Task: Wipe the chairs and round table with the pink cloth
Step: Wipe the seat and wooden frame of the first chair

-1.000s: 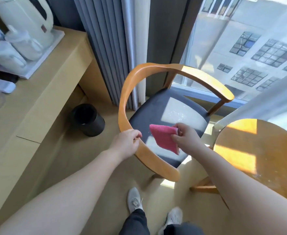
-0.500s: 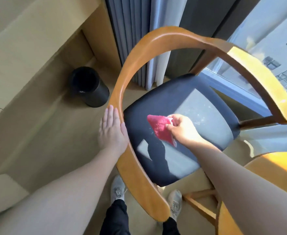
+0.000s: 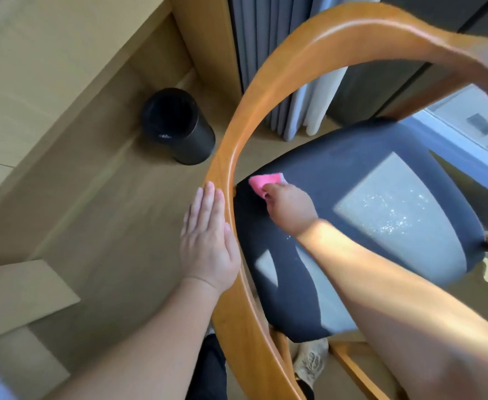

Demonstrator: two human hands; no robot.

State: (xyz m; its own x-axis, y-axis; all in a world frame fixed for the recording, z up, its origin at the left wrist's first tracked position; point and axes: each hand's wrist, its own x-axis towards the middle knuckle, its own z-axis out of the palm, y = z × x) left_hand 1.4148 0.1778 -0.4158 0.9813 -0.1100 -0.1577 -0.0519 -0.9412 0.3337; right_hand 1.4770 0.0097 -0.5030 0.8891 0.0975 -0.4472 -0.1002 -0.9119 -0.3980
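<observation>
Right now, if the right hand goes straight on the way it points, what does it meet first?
Probably the curved wooden rail, just beyond the pink cloth that the right hand holds at the edge of the seat; depth is unclear, so it might pass underneath.

Bright daylight enters from the window (image 3: 473, 122) at upper right. There is a hard sunlit patch on the dark chair seat (image 3: 395, 215), with dust specks glinting in it. An arm shadow crosses the seat's near part. The right forearm (image 3: 381, 284) is lit warm along its top. A glare streak runs along the curved wooden rail (image 3: 338, 27). The floor (image 3: 116, 220) lies in even shade. Motion blur throughout, heaviest at the frame edges. Wide-angle lens bends straight lines.
</observation>
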